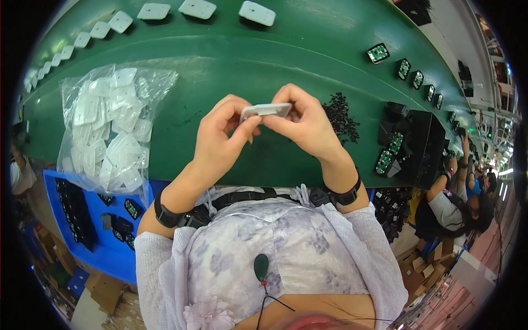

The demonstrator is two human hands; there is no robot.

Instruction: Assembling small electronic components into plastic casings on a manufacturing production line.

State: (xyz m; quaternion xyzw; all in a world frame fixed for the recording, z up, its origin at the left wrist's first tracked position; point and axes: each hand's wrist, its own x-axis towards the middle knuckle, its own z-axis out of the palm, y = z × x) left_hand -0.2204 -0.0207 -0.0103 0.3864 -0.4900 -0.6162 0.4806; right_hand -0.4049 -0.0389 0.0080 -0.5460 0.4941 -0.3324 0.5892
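Work looks mid-run, by my judgement. You have one white plate (268, 109) up off the green table (176, 140), tilted nearly edge-on, in front of your torso. Your left hand (220, 133) and right hand (308, 127) both pinch it between thumb and fingers, one at each end; neither is slack. Fingertips partly hide the pc., so its condition can't be verified.

Prob. done: the far row of plates (197, 9), upper L, set out singly (whether each has passed through your hands, I can't confirm). Prob. left: the pc. you hold, plus the loose plates (85, 110) in the clear bag (164, 82) to your L.

Qty, as visible:
- Plate in hand: 1.
- Far row: approx. 12; far end too small for an exact no.
- Clear bag: 1; contents overlap, not countable.
- Small black pcs. (342, 118), just R of your right hand: 1 heap, too fine to count.
- Circuit-board units (378, 53), far R: min. 7.
- Green boards (395, 143) by the black box (429, 143), near R: 2 visible; box, 1.
- Blue tray (118, 261), lower L: 1; several black parts (74, 214) inside, exact no. unclear.
- Wrist straps (165, 212): 2, 1 per arm.
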